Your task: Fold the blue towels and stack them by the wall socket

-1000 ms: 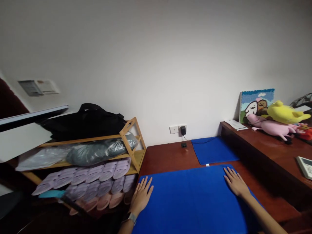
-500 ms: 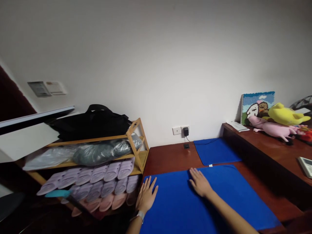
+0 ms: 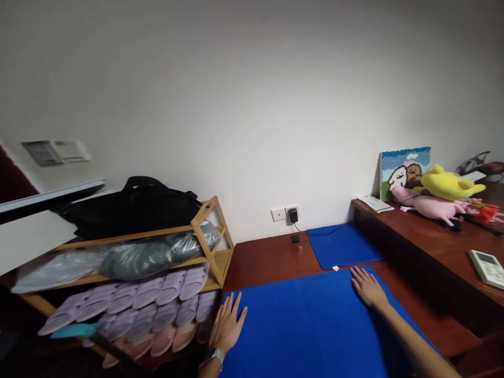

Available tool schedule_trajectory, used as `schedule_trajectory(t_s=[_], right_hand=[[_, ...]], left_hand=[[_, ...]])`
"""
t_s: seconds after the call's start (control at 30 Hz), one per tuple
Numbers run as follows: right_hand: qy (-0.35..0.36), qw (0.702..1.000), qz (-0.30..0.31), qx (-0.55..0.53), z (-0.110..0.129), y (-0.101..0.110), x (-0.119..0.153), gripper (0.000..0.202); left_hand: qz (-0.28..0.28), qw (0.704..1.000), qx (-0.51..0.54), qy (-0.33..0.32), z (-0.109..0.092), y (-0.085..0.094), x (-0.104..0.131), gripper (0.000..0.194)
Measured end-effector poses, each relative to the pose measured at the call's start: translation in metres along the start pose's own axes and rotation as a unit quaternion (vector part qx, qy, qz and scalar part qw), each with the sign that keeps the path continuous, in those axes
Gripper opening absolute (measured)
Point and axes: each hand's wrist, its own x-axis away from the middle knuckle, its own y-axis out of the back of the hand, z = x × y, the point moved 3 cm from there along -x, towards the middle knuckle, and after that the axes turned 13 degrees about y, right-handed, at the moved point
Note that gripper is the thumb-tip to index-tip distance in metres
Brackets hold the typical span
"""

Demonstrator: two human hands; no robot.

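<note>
A large blue cloth (image 3: 303, 320) is spread over the reddish-brown wooden table (image 3: 260, 262). My left hand (image 3: 228, 324) lies on its far left corner with the fingers spread, a watch on the wrist. Near the cloth's far right corner, my right hand (image 3: 369, 289) rests palm down, fingers extended and nothing in it. Behind the large cloth lies a smaller blue cloth (image 3: 342, 245), with a small white tag between the two.
A wooden rack (image 3: 220, 262) at left holds a black bag (image 3: 137, 207), wrapped bundles and several slippers (image 3: 144, 294). The raised surface at right bears plush toys (image 3: 433, 202), a picture (image 3: 405, 170) and a calculator-like device (image 3: 488, 268). A black plug (image 3: 293, 214) sits in the wall socket.
My right hand has slid rightward across the large cloth to near its far right corner. My left hand stays at the left corner. The view has shifted slightly.
</note>
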Motion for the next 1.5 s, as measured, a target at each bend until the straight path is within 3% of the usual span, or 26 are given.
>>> schedule_trajectory(t_s=[0.07, 0.17, 0.33, 0.47, 0.53, 0.63, 0.77, 0.83, 0.93, 1.0, 1.07, 1.27, 1.33, 1.4, 1.5], right_hand=[[-0.021, 1.000, -0.006, 0.003, -0.028, 0.006, 0.004, 0.072], [-0.022, 1.000, -0.018, -0.004, -0.046, 0.006, 0.007, 0.075], [-0.019, 0.999, -0.036, -0.018, -0.051, 0.000, 0.006, 0.069], [-0.045, 0.998, -0.021, -0.026, -0.043, 0.010, 0.005, 0.067], [-0.051, 0.998, -0.026, -0.011, -0.020, 0.019, 0.003, 0.068], [0.039, 0.998, -0.048, -0.015, 0.051, 0.021, -0.006, 0.071], [0.166, 0.985, -0.028, -0.046, 0.171, -0.008, -0.020, 0.072], [0.220, 0.973, -0.006, -0.074, 0.217, -0.025, -0.023, 0.072], [0.236, 0.967, 0.022, -0.092, 0.241, -0.041, -0.021, 0.072], [0.211, 0.974, 0.024, -0.081, 0.223, -0.041, -0.017, 0.071], [0.174, 0.983, 0.022, -0.063, 0.183, -0.037, -0.011, 0.071], [0.019, 0.999, 0.017, 0.019, 0.001, -0.014, 0.007, 0.072], [-0.028, 0.999, 0.021, 0.036, -0.044, -0.008, 0.010, 0.073], [-0.048, 0.998, 0.024, 0.045, -0.068, -0.007, 0.012, 0.075], [-0.046, 0.997, 0.021, 0.052, -0.076, -0.009, 0.013, 0.076]], left_hand=[[0.010, 1.000, -0.004, 0.010, 0.000, 0.003, -0.002, 0.073], [0.028, 0.999, -0.007, 0.029, 0.001, 0.010, -0.005, 0.066], [-0.011, 1.000, -0.011, 0.013, 0.003, 0.015, -0.005, 0.057], [-0.042, 0.999, 0.005, -0.001, 0.004, 0.010, -0.003, 0.057], [-0.036, 0.999, 0.009, -0.008, 0.004, 0.007, -0.003, 0.058], [-0.018, 1.000, 0.012, -0.004, 0.004, 0.004, -0.003, 0.060], [-0.002, 1.000, 0.014, 0.004, 0.004, 0.003, -0.004, 0.062], [0.004, 1.000, 0.012, 0.008, 0.004, 0.002, -0.004, 0.063], [0.013, 1.000, 0.007, 0.011, 0.004, 0.002, -0.005, 0.065], [0.017, 1.000, 0.004, 0.009, 0.005, 0.001, -0.007, 0.065], [0.021, 1.000, 0.000, 0.007, 0.007, 0.000, -0.008, 0.065], [0.013, 1.000, -0.013, -0.009, 0.016, -0.002, -0.011, 0.066], [0.004, 1.000, -0.009, -0.011, 0.017, -0.002, -0.010, 0.065], [0.003, 1.000, -0.005, -0.010, 0.016, -0.002, -0.009, 0.064], [0.003, 1.000, -0.003, -0.008, 0.015, -0.002, -0.009, 0.063]])
